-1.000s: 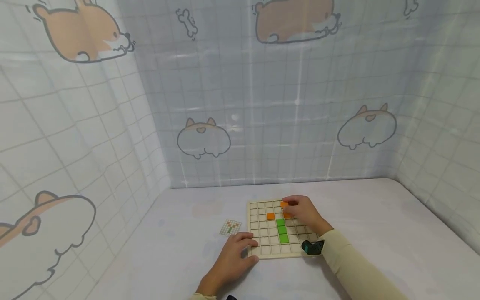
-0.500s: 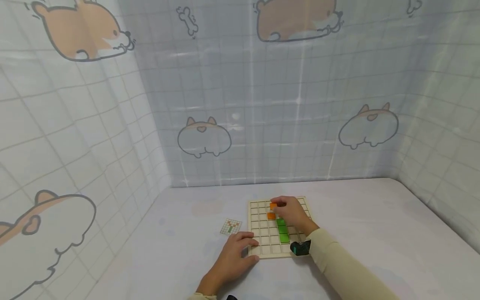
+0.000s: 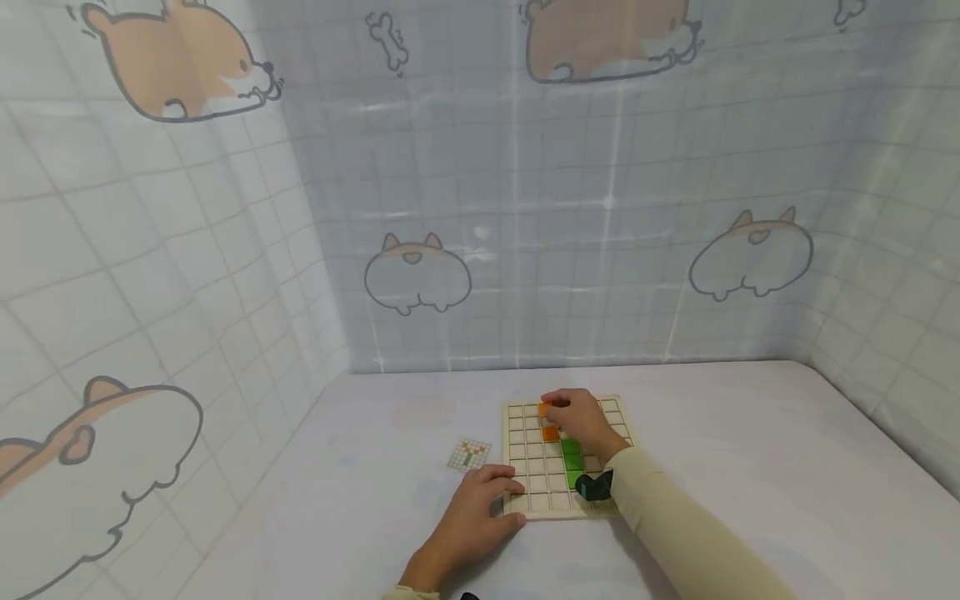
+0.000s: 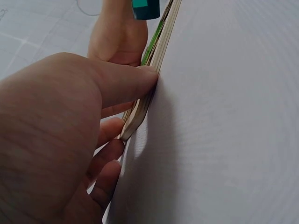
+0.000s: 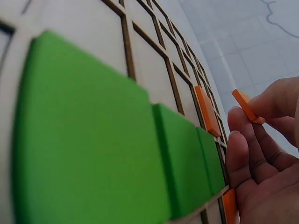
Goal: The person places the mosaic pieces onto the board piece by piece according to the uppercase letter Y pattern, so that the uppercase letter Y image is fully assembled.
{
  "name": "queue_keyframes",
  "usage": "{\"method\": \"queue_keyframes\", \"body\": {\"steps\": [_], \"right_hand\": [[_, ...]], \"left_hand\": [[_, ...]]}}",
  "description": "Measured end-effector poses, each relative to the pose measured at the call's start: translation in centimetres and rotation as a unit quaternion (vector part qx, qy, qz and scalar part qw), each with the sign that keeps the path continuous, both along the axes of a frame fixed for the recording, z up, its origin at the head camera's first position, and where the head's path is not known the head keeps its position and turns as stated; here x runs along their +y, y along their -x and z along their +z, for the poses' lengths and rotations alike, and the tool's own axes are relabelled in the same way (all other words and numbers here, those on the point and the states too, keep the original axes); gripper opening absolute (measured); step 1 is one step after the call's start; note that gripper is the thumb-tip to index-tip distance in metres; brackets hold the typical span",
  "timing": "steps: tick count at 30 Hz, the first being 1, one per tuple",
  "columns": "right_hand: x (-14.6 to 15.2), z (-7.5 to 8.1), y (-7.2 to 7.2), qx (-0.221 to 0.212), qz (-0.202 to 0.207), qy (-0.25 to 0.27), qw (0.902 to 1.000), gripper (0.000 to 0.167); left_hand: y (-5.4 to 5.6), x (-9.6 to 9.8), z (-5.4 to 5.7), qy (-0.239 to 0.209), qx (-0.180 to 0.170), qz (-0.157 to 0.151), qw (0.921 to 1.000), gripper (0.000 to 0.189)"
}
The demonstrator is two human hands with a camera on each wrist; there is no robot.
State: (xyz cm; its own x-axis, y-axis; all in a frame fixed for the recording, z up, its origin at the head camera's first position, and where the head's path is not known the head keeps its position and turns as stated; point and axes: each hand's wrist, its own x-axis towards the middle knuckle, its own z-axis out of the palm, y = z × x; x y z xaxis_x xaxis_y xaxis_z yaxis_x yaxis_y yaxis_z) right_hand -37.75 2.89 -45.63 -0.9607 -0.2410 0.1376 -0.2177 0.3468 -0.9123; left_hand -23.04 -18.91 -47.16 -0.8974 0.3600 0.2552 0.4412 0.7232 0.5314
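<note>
A wooden grid board (image 3: 536,483) lies on the table, with a column of green tiles (image 3: 572,462) set in its cells. An orange tile (image 3: 551,434) sits up and left of that column. Another orange tile (image 5: 229,205) shows under my right hand in the right wrist view. My right hand (image 3: 587,423) pinches an orange tile (image 5: 244,103) between thumb and finger over the far part of the board, apart from its surface. My left hand (image 3: 474,517) grips the board's near left corner, thumb (image 4: 135,81) against the near edge and fingers at the left side.
Left of the board lies a small pattern card (image 3: 469,454) with a grid and orange and green squares. White curtain walls (image 3: 495,208) with cartoon dogs enclose the table (image 3: 360,483). A dark wrist device (image 3: 595,486) hangs over the board's near right part.
My right hand has moved left across the far part of the board, carrying the orange tile above the placed left one. My left hand stays at the corner. The head view has shifted slightly.
</note>
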Motion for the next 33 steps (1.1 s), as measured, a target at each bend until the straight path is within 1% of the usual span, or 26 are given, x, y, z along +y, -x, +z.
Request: {"method": "queue_keyframes", "body": {"steps": [3,7,12,17,21,28,30,33], "right_hand": [[-0.1,0.2,0.0,-0.003,-0.003,-0.009,1.0000,0.031],[-0.4,0.4,-0.2,-0.005,-0.012,-0.019,0.9997,0.025],[-0.8,0.4,-0.3,0.011,-0.016,-0.034,0.9992,0.019],[-1.1,0.4,-0.5,0.041,-0.023,-0.074,0.9962,0.022],[-1.5,0.3,-0.6,0.047,-0.016,-0.097,0.9941,0.026],[-2.1,0.1,-0.7,0.051,-0.015,-0.128,0.9904,0.028],[-2.2,0.2,-0.7,0.056,-0.016,-0.138,0.9887,0.027],[-2.4,0.2,-0.9,0.077,-0.013,-0.157,0.9845,0.027]], "left_hand": [[0.0,0.1,-0.1,0.002,0.001,0.002,1.0000,0.029],[0.1,0.1,-0.1,0.006,0.004,0.001,1.0000,0.028],[0.1,0.1,0.0,0.009,0.008,-0.002,0.9999,0.028],[0.3,0.2,-0.1,0.008,0.015,-0.005,0.9998,0.028],[0.2,0.1,-0.1,0.008,0.019,-0.007,0.9998,0.029],[0.1,0.1,0.0,0.011,0.010,-0.002,0.9999,0.029],[0.1,0.1,0.0,0.010,0.013,-0.002,0.9999,0.029],[0.0,0.2,-0.1,0.007,0.018,-0.001,0.9998,0.028]]}}
